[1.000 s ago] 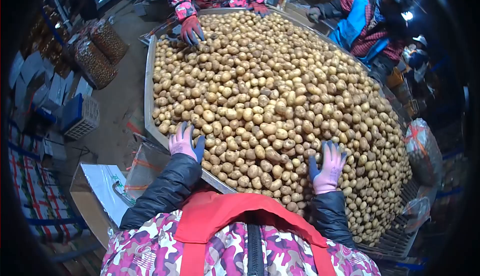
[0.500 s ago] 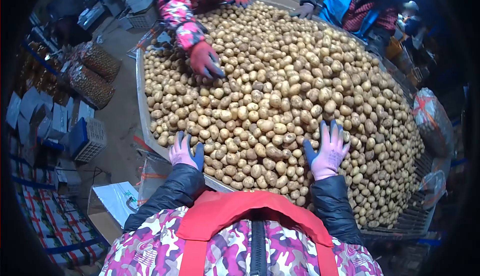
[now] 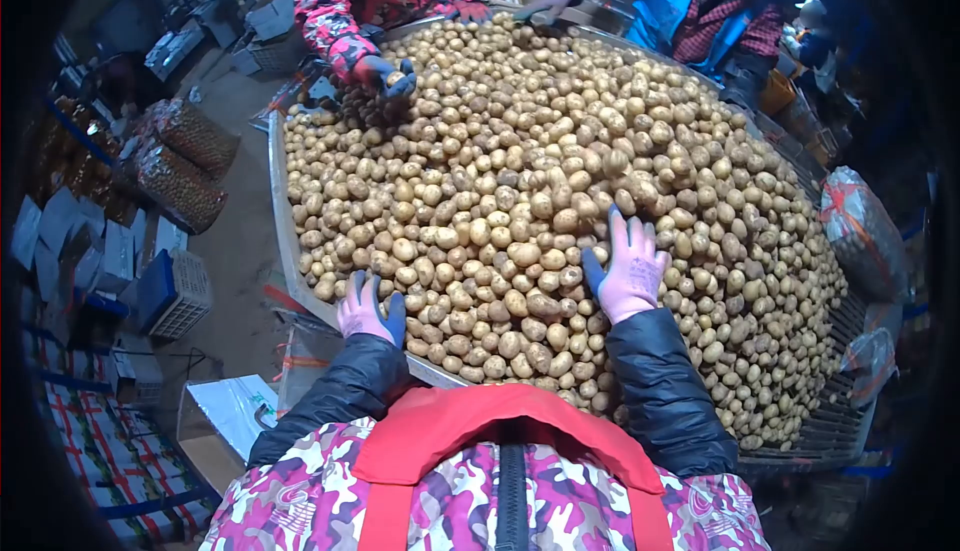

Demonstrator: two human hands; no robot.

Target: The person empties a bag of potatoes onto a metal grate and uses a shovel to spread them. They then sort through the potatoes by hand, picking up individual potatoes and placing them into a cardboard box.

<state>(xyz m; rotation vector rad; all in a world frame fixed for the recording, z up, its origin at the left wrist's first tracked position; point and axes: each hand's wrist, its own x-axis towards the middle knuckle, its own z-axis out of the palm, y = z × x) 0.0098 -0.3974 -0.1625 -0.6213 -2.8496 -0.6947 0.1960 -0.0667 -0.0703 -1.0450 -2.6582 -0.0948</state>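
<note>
A broad heap of small yellow-brown potatoes fills a large sorting table in front of me. My left hand, in a pink and blue glove, lies at the near left edge of the heap, fingers spread against the potatoes. Gloved alike, my right hand rests open on the potatoes right of the middle, fingers pointing away from me. Just beyond its fingertips a few potatoes look blurred. Neither hand grips a potato.
Across the heap, a co-worker's gloved hand holds a potato; another co-worker's hand touches the far edge. Filled mesh sacks and a crate stand left. An open carton is near my left elbow; a wrapped sack stands right.
My right hand has moved away from me and left across the potatoes; my left hand has barely shifted. The co-worker's hand at upper left has drawn back and now shows a potato.
</note>
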